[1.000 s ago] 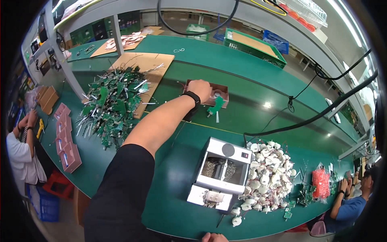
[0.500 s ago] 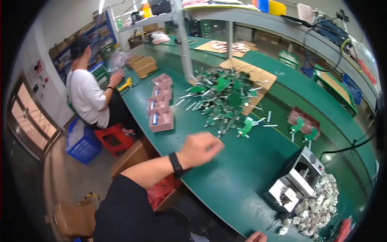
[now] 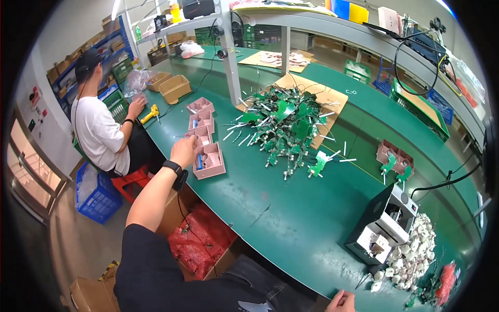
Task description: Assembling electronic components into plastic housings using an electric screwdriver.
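Note:
My left hand (image 3: 184, 152), with a dark watch on its wrist, reaches over the row of pink compartment trays (image 3: 212, 165) along the left part of the table. Its fingertips are at the edge of a middle tray and mostly hidden, so any grip there does not show. Small blue-and-white pieces sit in these trays. My right hand (image 3: 341, 301) rests low by the table's front edge, fingers curled together; what they hold, if anything, is hidden. Near it stands a small black and silver machine (image 3: 387, 223), beside a heap of whitish round parts (image 3: 413, 255).
A large pile of green circuit boards with white strips (image 3: 286, 122) lies on cardboard mid-table. Another pink tray (image 3: 396, 156) with green boards is at right. A yellow tool (image 3: 150, 114) lies near a seated person (image 3: 101, 119). Below the table edge is a box of red plastic (image 3: 200, 242).
My left hand has moved left, from over the middle of the table to the pink trays. My right hand has come further into view at the lower edge. The view has shifted slightly.

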{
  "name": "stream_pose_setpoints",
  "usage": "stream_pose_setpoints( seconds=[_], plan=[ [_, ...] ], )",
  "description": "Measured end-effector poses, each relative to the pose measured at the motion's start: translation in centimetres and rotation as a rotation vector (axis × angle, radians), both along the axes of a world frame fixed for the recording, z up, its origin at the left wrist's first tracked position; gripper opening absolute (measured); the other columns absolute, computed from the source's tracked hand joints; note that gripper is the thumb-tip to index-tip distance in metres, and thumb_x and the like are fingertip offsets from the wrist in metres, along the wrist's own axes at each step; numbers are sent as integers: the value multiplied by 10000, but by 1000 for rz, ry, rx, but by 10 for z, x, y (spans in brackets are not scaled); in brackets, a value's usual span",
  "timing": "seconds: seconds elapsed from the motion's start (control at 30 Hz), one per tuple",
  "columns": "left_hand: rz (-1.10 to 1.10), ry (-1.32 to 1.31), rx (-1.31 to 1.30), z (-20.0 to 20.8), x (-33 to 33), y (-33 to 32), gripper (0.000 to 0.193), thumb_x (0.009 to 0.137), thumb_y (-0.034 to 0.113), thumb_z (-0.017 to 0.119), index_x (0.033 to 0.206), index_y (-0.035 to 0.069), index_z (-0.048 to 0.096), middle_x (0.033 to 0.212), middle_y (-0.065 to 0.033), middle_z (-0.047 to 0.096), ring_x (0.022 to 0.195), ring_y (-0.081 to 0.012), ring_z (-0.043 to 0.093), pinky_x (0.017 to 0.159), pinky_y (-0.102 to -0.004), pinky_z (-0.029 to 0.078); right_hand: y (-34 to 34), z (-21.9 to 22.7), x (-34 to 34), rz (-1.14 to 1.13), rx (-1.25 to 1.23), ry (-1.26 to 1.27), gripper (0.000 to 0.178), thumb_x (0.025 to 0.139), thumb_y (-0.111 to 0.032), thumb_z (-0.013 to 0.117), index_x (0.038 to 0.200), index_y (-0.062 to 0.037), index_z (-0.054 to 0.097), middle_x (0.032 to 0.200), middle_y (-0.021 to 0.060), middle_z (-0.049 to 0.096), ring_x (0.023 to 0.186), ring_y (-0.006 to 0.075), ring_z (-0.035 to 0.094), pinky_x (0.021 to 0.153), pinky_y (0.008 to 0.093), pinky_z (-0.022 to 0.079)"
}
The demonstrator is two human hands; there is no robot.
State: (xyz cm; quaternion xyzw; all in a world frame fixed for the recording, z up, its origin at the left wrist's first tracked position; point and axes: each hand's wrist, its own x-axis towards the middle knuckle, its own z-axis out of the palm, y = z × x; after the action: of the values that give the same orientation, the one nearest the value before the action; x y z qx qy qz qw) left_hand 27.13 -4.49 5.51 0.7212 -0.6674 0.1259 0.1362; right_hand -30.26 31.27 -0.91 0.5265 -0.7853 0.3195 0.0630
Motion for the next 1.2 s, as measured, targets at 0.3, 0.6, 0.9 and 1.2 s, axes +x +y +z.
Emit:
stream_pose_setpoints(
  seconds=[0.3,0.6,0.9,1.2],
  plan=[
    [-314,426,136,23,-121,57,137,847,156,790,908,69,703,789,-77,744,741,-241,739,685,-372,573,-31,13,33,200,0,-209,109,938,-58,731,902,-3,644,685,75,634,535,171,580,558,287,469],
    [-702,629,131,12,-275,143,194,815,192,857,941,90,750,850,-62,759,777,-236,745,717,-356,581,-67,43,68,300,12,-472,292,951,-16,685,1226,52,618,1006,164,723,867,224,719,794,325,570],
    [-1327,995,323,49,-311,154,329,875,214,825,1145,67,710,1302,-176,664,1131,-301,682,880,-361,559,-31,24,37,54,-130,-663,411,998,-36,634,1385,63,536,1107,146,726,1001,197,702,896,325,551],
    [-637,939,651,-11,-287,120,325,973,160,728,1242,-13,672,897,-89,735,839,-131,696,750,-279,539,-42,28,20,71,57,-627,308,998,-52,644,1283,63,616,885,89,731,772,136,703,717,275,549]
  ],
)
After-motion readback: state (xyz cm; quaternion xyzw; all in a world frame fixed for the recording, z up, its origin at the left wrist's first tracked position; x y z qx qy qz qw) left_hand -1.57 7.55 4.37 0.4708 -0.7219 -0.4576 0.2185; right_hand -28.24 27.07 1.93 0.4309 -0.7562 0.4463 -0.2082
